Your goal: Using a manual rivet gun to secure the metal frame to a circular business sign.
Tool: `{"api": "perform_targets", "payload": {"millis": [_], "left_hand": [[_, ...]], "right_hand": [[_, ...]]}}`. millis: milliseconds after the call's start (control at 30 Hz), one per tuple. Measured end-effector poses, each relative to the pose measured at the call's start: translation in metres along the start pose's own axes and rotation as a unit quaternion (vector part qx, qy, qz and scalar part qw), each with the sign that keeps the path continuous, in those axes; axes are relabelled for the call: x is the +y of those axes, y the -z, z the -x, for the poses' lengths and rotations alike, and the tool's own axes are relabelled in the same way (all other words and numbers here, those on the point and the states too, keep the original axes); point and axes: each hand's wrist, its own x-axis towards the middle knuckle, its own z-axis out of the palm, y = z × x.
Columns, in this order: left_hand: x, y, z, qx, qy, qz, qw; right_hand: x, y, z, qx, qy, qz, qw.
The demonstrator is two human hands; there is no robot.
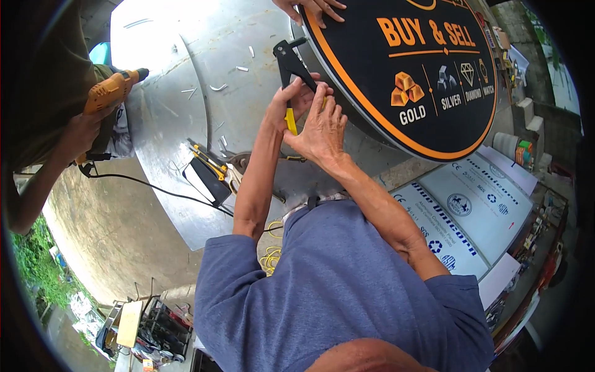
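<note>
A black hand riveter (pixel 289 61) with yellow on its handle is in both my hands, its nose at the rim of a round sign (pixel 365 68). My left hand (pixel 291 102) closes around the handles from the left. My right hand (pixel 321 131) presses against them from the right, fingers bent over the far handle. The sign is black with an orange border, pale edge and painted pictures, and rests on a metal-topped table (pixel 248 111). Whether a rivet sits in the tool's nose is too small to tell.
Another person's hand (pixel 313 8) lies on the sign's far edge. At left, a co-worker's hand (pixel 80 133) holds an orange drill (pixel 114 90), its black cord trailing. Metal offcuts (pixel 218 87) and yellow-handled tools (pixel 211 162) lie on the table. Printed panels (pixel 462 208) are at right.
</note>
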Motion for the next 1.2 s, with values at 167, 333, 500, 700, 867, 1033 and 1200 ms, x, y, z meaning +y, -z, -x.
{"api": "perform_targets", "payload": {"millis": [167,333,500,700,867,1033,1200], "left_hand": [[0.016,0.003,-0.011,0.065,0.042,0.028,0.997],[0.009,-0.004,-0.012,0.053,0.014,0.031,0.998],[0.007,0.004,-0.017,0.069,0.029,-0.016,0.997],[-0.009,-0.011,-0.035,0.198,-0.017,-0.091,0.976],[-0.009,-0.019,-0.033,0.260,-0.052,-0.147,0.953],[0.022,-0.025,-0.003,0.176,0.005,-0.089,0.980],[0.095,0.019,0.041,-0.018,0.090,-0.080,0.993]], "right_hand": [[0.009,0.013,0.008,0.039,0.066,-0.144,0.987],[0.013,0.016,0.025,-0.012,0.009,-0.079,0.997],[0.012,0.014,0.016,-0.071,-0.046,-0.109,0.990],[0.037,-0.012,0.014,0.027,0.043,-0.132,0.990],[0.050,-0.005,0.008,0.000,0.069,-0.191,0.979],[0.058,0.004,0.000,-0.046,0.023,-0.256,0.965],[0.049,0.000,-0.003,0.028,0.037,-0.161,0.986]]}}
